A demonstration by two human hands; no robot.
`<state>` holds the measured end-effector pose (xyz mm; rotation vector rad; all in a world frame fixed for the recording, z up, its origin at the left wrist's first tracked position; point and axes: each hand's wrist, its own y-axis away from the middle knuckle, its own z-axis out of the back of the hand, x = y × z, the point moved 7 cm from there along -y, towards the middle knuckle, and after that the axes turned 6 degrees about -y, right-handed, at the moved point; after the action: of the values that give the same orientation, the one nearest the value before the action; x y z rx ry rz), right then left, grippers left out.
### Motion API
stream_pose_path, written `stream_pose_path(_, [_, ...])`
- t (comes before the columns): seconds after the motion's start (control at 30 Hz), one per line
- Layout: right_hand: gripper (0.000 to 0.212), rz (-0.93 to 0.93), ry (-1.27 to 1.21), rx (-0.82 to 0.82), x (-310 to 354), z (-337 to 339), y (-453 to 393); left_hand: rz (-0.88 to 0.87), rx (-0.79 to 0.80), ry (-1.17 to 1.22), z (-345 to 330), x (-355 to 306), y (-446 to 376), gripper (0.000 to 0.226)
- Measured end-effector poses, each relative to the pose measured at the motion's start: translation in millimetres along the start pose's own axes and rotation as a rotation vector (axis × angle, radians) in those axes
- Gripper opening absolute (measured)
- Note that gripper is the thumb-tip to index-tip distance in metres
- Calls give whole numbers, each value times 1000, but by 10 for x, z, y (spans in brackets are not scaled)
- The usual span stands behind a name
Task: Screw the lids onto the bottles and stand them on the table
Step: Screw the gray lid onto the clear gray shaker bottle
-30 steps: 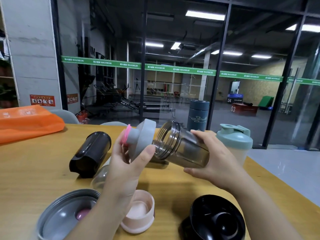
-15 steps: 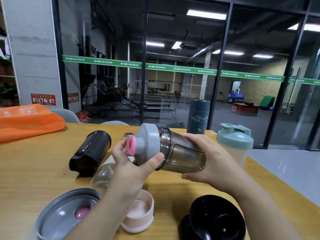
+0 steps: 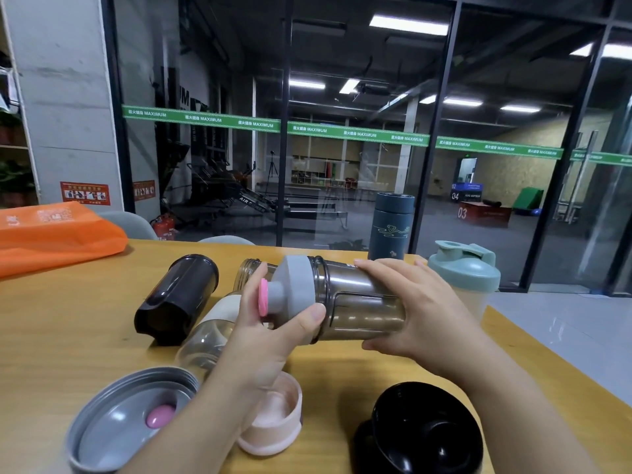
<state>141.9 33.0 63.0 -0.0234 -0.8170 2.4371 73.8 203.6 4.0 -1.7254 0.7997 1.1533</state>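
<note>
My right hand (image 3: pixel 420 313) grips a smoky transparent bottle (image 3: pixel 359 302), held on its side above the table. My left hand (image 3: pixel 270 330) grips the grey lid (image 3: pixel 297 285) with a pink cap, which sits on the bottle's mouth. Behind my left hand lie a black bottle (image 3: pixel 178 299), a clear bottle with a cream band (image 3: pixel 215 330) and another smoky bottle (image 3: pixel 249 271), all open. Loose lids lie near me: a grey one (image 3: pixel 126 419), a pink one (image 3: pixel 273 422) and a black one (image 3: pixel 424 436).
On the wooden table (image 3: pixel 68 336) stand a capped dark blue flask (image 3: pixel 391 227) and a shaker with a green lid (image 3: pixel 466 278) at the back right. An orange bag (image 3: pixel 51 234) lies at the back left. A glass wall stands behind the table.
The lid went from apart from the bottle's mouth to seated on it. Both hands moved slightly right and lower with the bottle.
</note>
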Motion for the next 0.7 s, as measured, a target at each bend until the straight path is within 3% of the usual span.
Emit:
stream_pose_path(0.2, [99,7,29,-5,23,40,6,-27,41,6,-36,-81,10,88])
stream_pose_path(0.5, [99,13,-31,-32,87,29,-10,-131,-9,-79,15,-177,20,79])
stream_pose_path(0.7, [99,75,24,-131,125,90,-4,-62,-72,-105,85,-174,16,61])
